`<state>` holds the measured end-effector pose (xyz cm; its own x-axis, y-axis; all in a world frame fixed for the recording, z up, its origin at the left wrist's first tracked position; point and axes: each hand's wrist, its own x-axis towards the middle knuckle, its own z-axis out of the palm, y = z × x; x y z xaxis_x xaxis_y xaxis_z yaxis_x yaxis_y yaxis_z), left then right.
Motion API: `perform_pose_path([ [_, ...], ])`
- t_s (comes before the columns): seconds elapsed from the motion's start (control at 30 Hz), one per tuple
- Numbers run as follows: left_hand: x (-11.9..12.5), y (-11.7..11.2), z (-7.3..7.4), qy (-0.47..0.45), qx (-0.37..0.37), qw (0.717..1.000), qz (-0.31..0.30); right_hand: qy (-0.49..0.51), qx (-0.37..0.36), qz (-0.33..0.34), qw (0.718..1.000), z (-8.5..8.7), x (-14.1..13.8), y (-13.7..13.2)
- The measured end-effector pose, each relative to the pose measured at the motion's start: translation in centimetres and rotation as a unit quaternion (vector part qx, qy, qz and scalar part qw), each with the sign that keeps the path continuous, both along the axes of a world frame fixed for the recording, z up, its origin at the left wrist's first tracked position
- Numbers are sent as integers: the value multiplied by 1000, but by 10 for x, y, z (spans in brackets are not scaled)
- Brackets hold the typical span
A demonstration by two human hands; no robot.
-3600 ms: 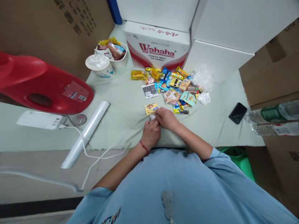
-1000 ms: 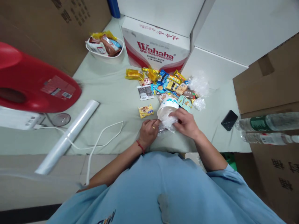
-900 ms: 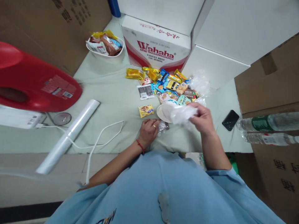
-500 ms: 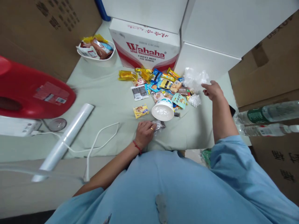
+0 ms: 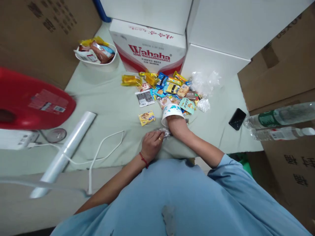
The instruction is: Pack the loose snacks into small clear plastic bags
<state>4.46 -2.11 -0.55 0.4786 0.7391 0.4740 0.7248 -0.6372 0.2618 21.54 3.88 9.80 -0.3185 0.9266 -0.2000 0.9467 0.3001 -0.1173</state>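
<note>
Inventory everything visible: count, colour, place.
cup: 1, white, centre
wrapper: 1, clear, before cup
tub: 1, white, back left
packets: many, mixed, centre and tub
plastic: several, clear, beside packets
Wahaha box: 1, white, back
boxes: several, white, back
cartons: several, brown, sides
jug: 1, red, left
device: 1, white, left
disc: 1, greyish, left
cable: 1+, white, left
roll: 1, silvery, left
phone: 1, black, right
bottles: 2, clear, right
cloth: 1, green, table
object: 1, blue, back left
shirt: 1, blue, bottom
left hand: 1, at wrapper
right hand: 1, in cup
</note>
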Motion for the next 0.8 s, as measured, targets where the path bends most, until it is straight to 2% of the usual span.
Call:
perform_pose_path([
  [0.1,1,2,-3,-21,-39,999,-1,-33,-41,-5,999,28,13,-14],
  [0.17,0,2,-3,-34,-58,998,-1,16,-54,28,998,56,30,-27],
  [0.2,0,2,-2,-36,-63,997,-3,64,-35,38,997,69,42,-30],
  [0.27,0,2,1,-31,-68,997,-6,162,67,9,985,88,69,-19],
  [0.33,1,1,6,-22,-68,997,-7,206,198,-66,956,95,98,12],
  [0.4,2,0,10,-16,-69,998,-3,195,271,-123,935,92,124,51],
  [0.47,3,-1,13,-12,-79,997,-4,150,269,-153,939,85,139,81],
  [0.5,3,-1,15,-11,-87,996,-6,131,261,-152,944,82,141,87],
  [0.57,2,-1,16,-7,-104,994,-12,107,238,-101,960,76,133,77],
  [0.63,1,-2,16,0,-114,993,-19,90,188,14,978,69,115,47],
  [0.7,-1,-3,16,10,-117,993,-23,50,105,122,986,56,97,14],
  [0.73,-2,-3,16,16,-115,993,-25,25,67,149,986,48,90,2],
  [0.8,-3,-3,15,24,-105,994,-30,-13,21,146,989,29,83,-8],
])
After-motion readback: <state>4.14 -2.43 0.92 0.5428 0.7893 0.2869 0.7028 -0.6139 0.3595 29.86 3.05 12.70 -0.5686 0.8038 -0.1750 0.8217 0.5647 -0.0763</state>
